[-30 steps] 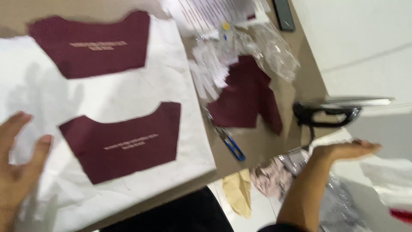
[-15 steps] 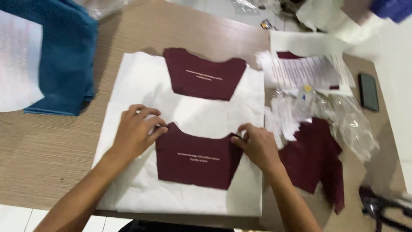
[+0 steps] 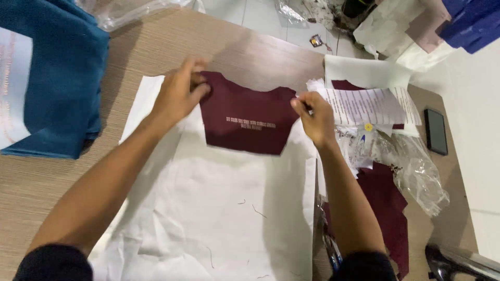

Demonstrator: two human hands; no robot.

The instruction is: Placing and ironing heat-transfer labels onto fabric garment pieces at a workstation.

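Note:
A dark maroon fabric piece (image 3: 245,122) with small pale print lies at the far end of a crumpled white paper sheet (image 3: 224,208) on a wooden table. My left hand (image 3: 177,93) grips its upper left corner. My right hand (image 3: 314,117) pinches its upper right corner. Both arms reach forward over the white sheet. Only one maroon piece shows on the sheet.
Folded blue cloth (image 3: 57,78) lies at the left. On the right are printed paper sheets (image 3: 364,104), clear plastic bags (image 3: 416,171), more maroon fabric (image 3: 388,208), a dark phone (image 3: 435,131) and a dark metal tool (image 3: 458,263) at the bottom corner.
Half a second ago my hands held the nearer maroon piece. Now they hold a maroon piece at the far end, and the near part of the sheet is bare.

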